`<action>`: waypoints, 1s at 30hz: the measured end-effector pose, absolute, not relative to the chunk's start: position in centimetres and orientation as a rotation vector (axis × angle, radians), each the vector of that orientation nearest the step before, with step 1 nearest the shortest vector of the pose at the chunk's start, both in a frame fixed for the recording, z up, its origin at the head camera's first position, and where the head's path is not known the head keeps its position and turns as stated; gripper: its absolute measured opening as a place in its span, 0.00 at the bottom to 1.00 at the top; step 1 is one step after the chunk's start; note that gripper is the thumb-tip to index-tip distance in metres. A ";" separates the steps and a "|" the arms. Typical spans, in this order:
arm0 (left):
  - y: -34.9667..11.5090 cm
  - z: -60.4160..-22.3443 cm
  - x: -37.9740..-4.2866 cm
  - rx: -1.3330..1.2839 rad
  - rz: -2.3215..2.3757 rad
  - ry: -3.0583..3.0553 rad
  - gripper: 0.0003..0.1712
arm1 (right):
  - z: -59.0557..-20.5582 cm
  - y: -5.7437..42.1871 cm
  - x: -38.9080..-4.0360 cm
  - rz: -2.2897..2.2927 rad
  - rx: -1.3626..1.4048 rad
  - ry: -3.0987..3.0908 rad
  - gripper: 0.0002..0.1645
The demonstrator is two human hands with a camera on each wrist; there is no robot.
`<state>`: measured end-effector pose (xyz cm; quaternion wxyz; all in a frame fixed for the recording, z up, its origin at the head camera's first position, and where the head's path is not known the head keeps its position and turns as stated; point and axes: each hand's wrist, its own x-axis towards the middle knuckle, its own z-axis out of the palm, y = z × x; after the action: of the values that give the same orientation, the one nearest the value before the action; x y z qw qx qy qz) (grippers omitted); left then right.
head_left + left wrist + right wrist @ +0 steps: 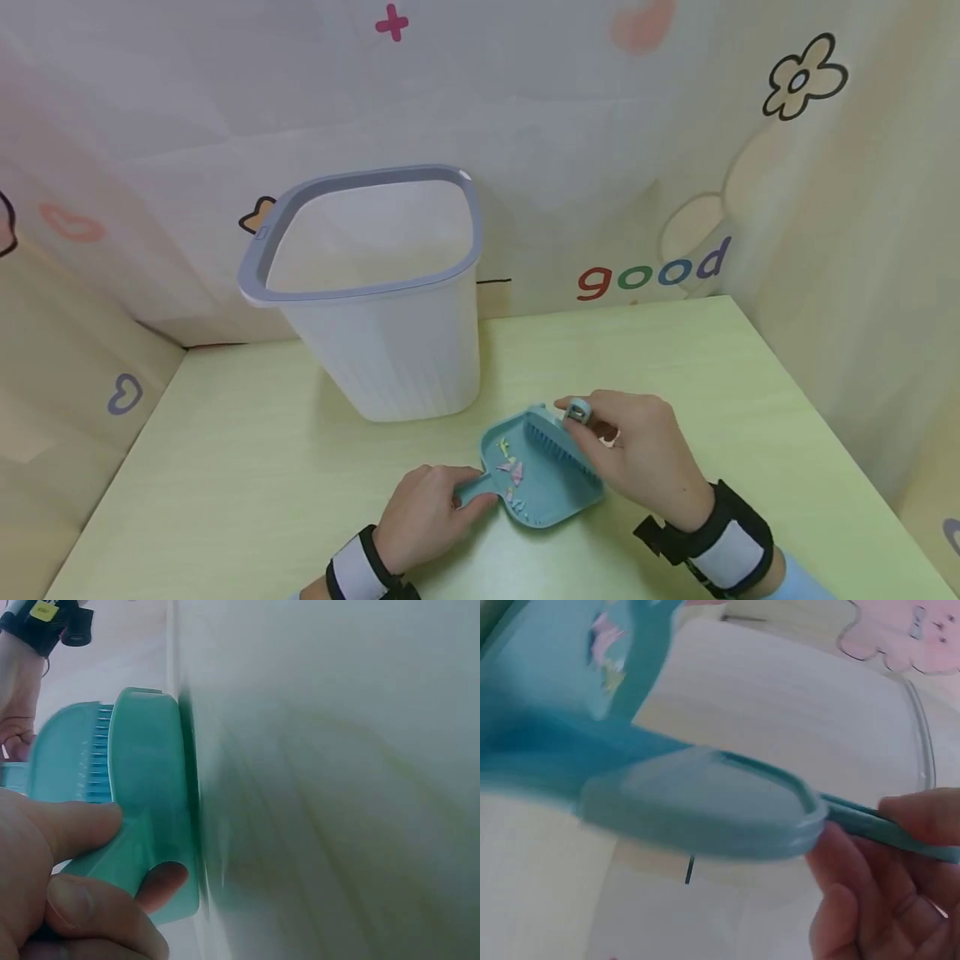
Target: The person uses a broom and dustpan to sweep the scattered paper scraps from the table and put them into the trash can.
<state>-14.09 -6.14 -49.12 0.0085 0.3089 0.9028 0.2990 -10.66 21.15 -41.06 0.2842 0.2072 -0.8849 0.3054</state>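
Observation:
A teal dustpan (pixel 551 500) lies low over the table in the head view, with small pink, yellow and blue scraps (pixel 513 473) gathered near its handle side. My left hand (pixel 431 508) grips the dustpan's short handle, the thumb along its top in the left wrist view. My right hand (pixel 637 446) pinches the handle of a matching teal brush (pixel 705 799). The brush leans over the pan, and its bristles (pixel 100 754) point into it. Part of the brush head is hidden behind the right hand in the head view.
Behind the dustpan, to the left, stands a tall white bin (pixel 390 350) with a grey-blue rim. The pale yellow-green table (pixel 225 467) meets a printed curtain (pixel 540 125) at the back and sides.

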 end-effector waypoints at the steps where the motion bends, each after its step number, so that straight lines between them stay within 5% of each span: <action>1: -6.1 -49.1 -14.1 0.968 0.935 2.823 0.11 | -40.8 21.3 -10.6 0.904 0.550 -2.345 0.08; 13: -6.7 -46.7 -13.5 0.974 0.952 2.913 0.11 | -38.3 25.0 -10.9 0.838 0.422 -2.089 0.15; 23: -9.6 -37.8 -13.0 1.120 1.112 3.110 0.15 | -38.1 27.5 -11.8 0.679 0.332 -2.115 0.13; 30: -11.5 -31.1 -13.5 1.231 1.137 3.124 0.08 | -39.0 28.3 -12.7 0.628 0.287 -2.154 0.11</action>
<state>-13.50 -11.47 -31.15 -0.2004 0.3402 0.8633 0.3143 -12.67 28.34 -38.99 0.4259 0.1147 -0.8616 0.2512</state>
